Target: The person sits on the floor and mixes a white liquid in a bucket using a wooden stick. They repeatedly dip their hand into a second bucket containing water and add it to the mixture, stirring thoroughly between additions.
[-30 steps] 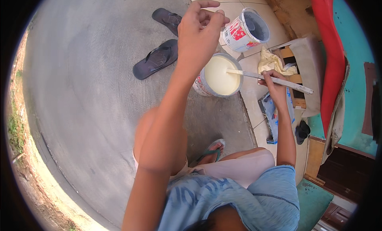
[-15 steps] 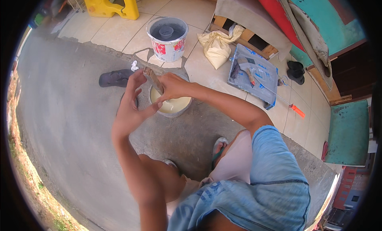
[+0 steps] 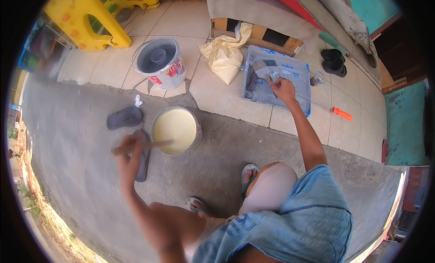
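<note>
My left hand (image 3: 129, 159) is closed around a flat wooden stick (image 3: 159, 144), whose far end dips into cream-coloured paint (image 3: 176, 122). The paint fills a round bucket (image 3: 199, 135) on the grey concrete. Out to the right, my right hand (image 3: 284, 88) grips the handle of a wide paintbrush (image 3: 261, 70) over a shallow tray (image 3: 253, 94) with blue marks along its rim. A tool with an orange handle (image 3: 341, 113) and a thin metal rod reaches out from the tray; its other end is hard to make out.
A white bucket (image 3: 172, 77) with dark grey insides stands on the tiles, beside a cream cloth bag (image 3: 225, 59). Dark slippers (image 3: 124, 117) lie left of the paint bucket, black shoes (image 3: 334, 61) beyond the tray. Yellow plastic play equipment (image 3: 84, 21) stands far left.
My hands have moved apart. The left keeps the stick, now leaning left; the right has let go of it, reached right to the tray and taken hold of the paintbrush. The view has shifted.
</note>
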Tool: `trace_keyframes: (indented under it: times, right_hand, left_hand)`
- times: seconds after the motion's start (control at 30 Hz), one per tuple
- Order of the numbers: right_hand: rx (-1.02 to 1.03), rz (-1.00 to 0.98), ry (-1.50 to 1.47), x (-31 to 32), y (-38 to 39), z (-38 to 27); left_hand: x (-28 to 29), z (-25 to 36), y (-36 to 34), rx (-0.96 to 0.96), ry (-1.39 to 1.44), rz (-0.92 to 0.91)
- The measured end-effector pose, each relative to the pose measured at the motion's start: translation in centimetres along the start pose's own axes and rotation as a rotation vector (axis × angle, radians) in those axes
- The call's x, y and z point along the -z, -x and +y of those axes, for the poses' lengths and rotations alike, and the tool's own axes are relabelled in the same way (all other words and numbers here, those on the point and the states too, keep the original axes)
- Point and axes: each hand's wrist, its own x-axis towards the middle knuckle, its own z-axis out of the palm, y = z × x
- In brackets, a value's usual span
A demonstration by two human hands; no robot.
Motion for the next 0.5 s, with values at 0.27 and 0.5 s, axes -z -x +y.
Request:
trace_keyframes:
  times: [0.27,0.5]
  right_hand:
    - [0.071,0.015,0.304,-4.0,-1.2,0.5]
    - [0.144,0.306,0.165,-5.7,-1.6,5.1]
  left_hand:
    - [-0.6,-0.9,-1.0,0.078,-0.02,0.023]
    - [-1.1,0.0,-0.9,0.078,-0.055,0.023]
